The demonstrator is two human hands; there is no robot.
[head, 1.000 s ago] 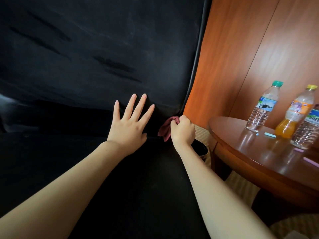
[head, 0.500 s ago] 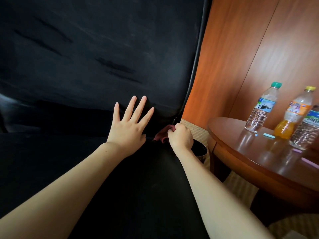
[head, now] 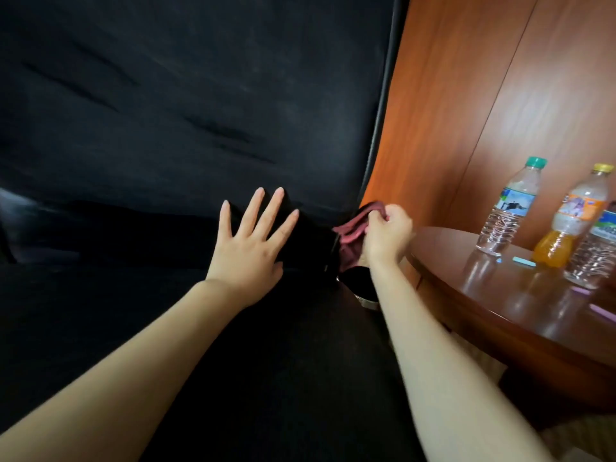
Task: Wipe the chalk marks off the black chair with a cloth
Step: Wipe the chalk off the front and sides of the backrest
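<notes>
The black chair (head: 200,111) fills the left and middle of the head view, with its backrest upright and its seat running toward me. My left hand (head: 250,245) lies flat with spread fingers on the seat near the crease below the backrest. My right hand (head: 386,238) grips a bunched dark-red cloth (head: 353,235) at the chair's right edge, just off the seat corner. Faint pale smudges show on the backrest; I cannot make out distinct chalk marks.
A round wooden table (head: 500,311) stands at the right with three plastic bottles (head: 506,208) and chalk sticks (head: 523,261). A dark round container (head: 363,291) sits on the floor between chair and table. Wooden wall panels (head: 466,95) rise behind.
My right hand has moved the cloth rightward and up, from the seat's back corner to beyond the chair's right edge. My left hand has stayed put on the seat.
</notes>
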